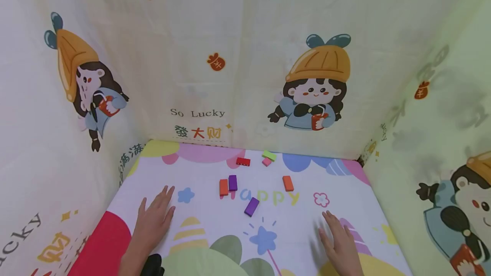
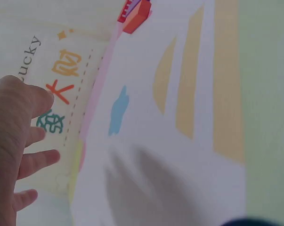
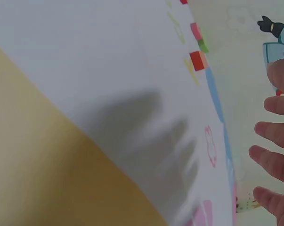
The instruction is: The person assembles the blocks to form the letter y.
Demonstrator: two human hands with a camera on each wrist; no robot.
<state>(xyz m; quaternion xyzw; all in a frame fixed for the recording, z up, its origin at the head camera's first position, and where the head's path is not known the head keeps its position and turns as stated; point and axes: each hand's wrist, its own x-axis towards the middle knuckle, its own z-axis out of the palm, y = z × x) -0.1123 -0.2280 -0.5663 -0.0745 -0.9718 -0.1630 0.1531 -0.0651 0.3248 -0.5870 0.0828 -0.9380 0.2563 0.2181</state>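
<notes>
Left hand (image 1: 152, 219), right hand (image 1: 339, 244) released, fingers outstretched. Tilted purple block (image 1: 251, 207), lower centre, shows in head view only.

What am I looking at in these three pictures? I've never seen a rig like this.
There is no machine: a person works with a bare left hand and right hand. The widest picture comes from a camera worn on the head, looking forward and down. The other two come from wrist cameras, each showing its own hand at the picture's edge.

On the patterned table lie a red block, with a green block and a pink block close together to its right. Nearer the person, an orange block and a purple block stand side by side, with a second purple block in front and a second orange block to the right.

Neither hand holds anything; all seven lie apart from the fingers.
</notes>
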